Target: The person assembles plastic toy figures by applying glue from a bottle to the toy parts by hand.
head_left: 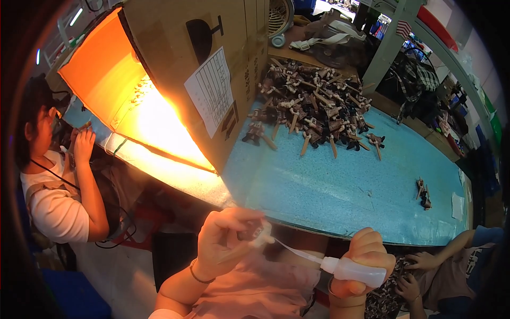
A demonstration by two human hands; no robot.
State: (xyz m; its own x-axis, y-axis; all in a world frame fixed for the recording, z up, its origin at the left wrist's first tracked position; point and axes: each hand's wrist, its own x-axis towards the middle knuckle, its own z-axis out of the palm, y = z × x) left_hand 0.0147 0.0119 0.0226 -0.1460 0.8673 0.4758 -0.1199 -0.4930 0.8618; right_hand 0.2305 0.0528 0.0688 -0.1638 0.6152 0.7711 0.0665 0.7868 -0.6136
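In my left hand is a small brown and cream figurine, pinched between the fingers and partly covered by them. My right hand is wrapped around a white squeeze bottle with a long thin nozzle. The bottle lies nearly level, and its nozzle tip reaches the figurine or comes very close; contact cannot be made out. Both hands are raised in front of the near edge of the blue table.
A heap of similar figurines with wooden-looking sticks covers the table's far side; a couple more lie at right. A tall cardboard box with a glowing interior stands at left. Co-workers sit at far left and lower right.
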